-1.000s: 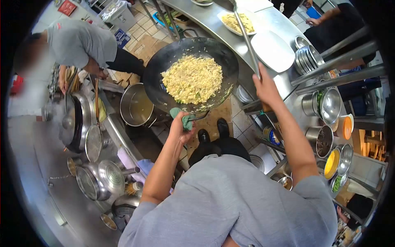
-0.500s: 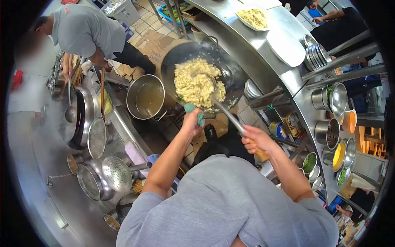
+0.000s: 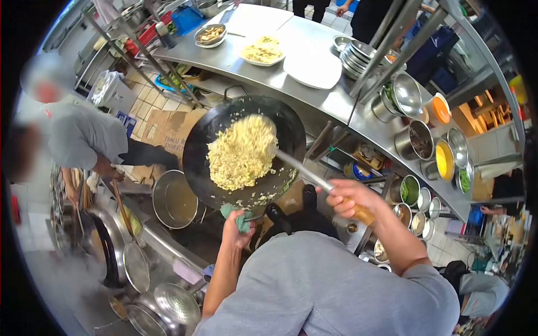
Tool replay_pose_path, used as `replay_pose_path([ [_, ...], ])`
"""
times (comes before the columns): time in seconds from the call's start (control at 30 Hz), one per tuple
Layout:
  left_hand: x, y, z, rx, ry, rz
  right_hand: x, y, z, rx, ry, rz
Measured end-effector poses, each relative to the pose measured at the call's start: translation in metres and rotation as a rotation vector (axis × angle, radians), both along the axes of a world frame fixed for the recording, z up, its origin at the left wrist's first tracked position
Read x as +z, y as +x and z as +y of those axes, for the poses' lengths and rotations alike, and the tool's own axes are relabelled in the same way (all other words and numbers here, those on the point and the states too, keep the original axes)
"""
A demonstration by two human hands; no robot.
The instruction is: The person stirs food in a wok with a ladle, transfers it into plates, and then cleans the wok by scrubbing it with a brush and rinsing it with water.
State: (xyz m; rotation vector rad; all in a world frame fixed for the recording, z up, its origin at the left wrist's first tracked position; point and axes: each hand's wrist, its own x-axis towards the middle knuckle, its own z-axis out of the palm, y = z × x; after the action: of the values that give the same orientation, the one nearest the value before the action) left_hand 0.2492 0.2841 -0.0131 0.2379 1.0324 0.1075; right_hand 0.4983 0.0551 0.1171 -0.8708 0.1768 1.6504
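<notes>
A large black wok (image 3: pixel 290 131) is held out before me, with a heap of yellow fried rice (image 3: pixel 232 159) in it. My left hand (image 3: pixel 235 232) is closed on the wok's near handle through a green cloth (image 3: pixel 243 221). In my right hand (image 3: pixel 353 199) is a long metal ladle (image 3: pixel 305 172), gripped by its wooden handle. The ladle's head lies among the rice at the upper right of the heap and is mostly covered. Loose grains and green bits cling to the wok's near wall.
Left of the wok stands a steel pot (image 3: pixel 175 199) of cloudy liquid. A steel counter (image 3: pixel 314 31) bears a plate of yellow food (image 3: pixel 263 51), a white oval plate (image 3: pixel 312 70) and bowls of ingredients. A co-worker (image 3: pixel 84 134) stands at the steaming stove on the left.
My view has turned right, and the wok sits lower and further left in the picture. The rice heap has shifted within the wok. Both hands keep their grips.
</notes>
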Motion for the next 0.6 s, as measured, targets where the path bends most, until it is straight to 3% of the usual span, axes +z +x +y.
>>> replay_pose_path([
  [0.13, 0.007, 0.018, 0.002, -0.013, 0.017, -0.066, 0.044, 0.03, -0.011, -0.163, 0.082, -0.186],
  [0.27, 0.007, 0.036, 0.01, -0.011, 0.061, -0.119, 0.06, 0.051, 0.003, -0.208, -0.088, -0.684],
  [0.3, 0.009, 0.038, 0.009, -0.016, 0.042, -0.105, 0.044, 0.056, 0.009, -0.21, -0.081, -0.69],
  [0.37, 0.01, 0.041, 0.009, -0.031, 0.029, -0.101, -0.003, 0.066, 0.031, 0.112, -0.496, -1.607],
  [0.4, 0.006, 0.039, 0.008, -0.012, 0.001, -0.12, -0.013, 0.069, 0.042, 0.265, -0.628, -1.797],
  [0.47, 0.003, 0.038, 0.009, 0.008, -0.027, -0.139, -0.062, 0.087, 0.047, 0.195, -0.593, -1.866],
  [0.53, -0.001, 0.037, 0.005, 0.04, -0.029, -0.122, -0.086, 0.098, 0.05, 0.253, -0.748, -1.894],
  [0.6, -0.006, 0.041, 0.008, 0.07, -0.049, -0.109, -0.101, 0.096, 0.053, 0.188, -0.721, -1.98],
])
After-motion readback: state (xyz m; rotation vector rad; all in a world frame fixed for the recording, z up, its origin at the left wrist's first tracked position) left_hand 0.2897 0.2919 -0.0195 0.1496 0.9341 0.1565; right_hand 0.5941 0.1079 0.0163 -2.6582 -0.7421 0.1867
